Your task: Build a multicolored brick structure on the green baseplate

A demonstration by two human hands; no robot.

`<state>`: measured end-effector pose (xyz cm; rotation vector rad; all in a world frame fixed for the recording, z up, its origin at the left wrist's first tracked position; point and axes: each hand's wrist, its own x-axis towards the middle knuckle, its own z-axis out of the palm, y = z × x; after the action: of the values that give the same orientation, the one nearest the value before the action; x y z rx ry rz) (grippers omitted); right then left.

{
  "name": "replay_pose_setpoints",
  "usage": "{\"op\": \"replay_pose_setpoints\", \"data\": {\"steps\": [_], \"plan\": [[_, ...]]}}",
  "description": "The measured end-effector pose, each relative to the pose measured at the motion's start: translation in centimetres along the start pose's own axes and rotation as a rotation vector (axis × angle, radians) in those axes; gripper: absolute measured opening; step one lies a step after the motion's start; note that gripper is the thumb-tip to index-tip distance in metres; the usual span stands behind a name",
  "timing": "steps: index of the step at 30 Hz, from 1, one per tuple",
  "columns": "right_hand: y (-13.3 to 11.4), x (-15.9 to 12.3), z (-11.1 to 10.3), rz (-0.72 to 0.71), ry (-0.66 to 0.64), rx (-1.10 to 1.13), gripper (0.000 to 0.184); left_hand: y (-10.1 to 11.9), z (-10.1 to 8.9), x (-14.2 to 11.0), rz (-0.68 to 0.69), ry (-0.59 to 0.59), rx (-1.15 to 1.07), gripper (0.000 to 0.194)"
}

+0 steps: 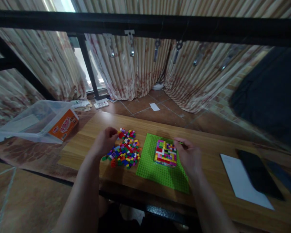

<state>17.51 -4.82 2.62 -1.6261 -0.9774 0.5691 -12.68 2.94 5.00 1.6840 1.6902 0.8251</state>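
A green baseplate (pixel 160 171) lies on the wooden table (pixel 208 168) with a square multicoloured brick build (pixel 166 152) on it. To its left lies a pile of small loose coloured bricks (pixel 126 150). My left hand (pixel 105 141) rests over the pile's left edge with its fingers curled; what they hold, if anything, is hidden. My right hand (pixel 189 155) sits at the right side of the build, fingers pinched on a small green piece at the build's far right corner.
A clear plastic box (pixel 31 121) with an orange carton (pixel 66 124) sits on the floor at left. A white sheet (pixel 242 183) and a dark flat object (pixel 258 174) lie on the table's right. Curtains and a black metal frame (pixel 145 26) stand behind.
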Motion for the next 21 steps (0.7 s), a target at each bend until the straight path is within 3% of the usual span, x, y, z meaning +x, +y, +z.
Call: {"op": "replay_pose_setpoints", "data": {"steps": [4,7,14,21], "plan": [[-0.8,-0.9,0.9,0.005,-0.095,0.09,0.03,2.9,3.5,-1.2,0.054,-0.21,-0.49,0.031],[-1.5,-2.0,1.8,-0.04,-0.223,0.162,0.029,5.1,6.0,-2.4,0.041,-0.255,-0.678,0.038],[-1.9,-3.6,3.2,-0.055,-0.305,0.304,0.022,7.0,9.4,-4.2,0.095,-0.383,-0.788,0.03],[-1.1,-2.3,1.6,-0.097,-0.168,0.189,0.018,6.4,9.6,-3.8,-0.003,-0.314,-0.711,0.028]]}}
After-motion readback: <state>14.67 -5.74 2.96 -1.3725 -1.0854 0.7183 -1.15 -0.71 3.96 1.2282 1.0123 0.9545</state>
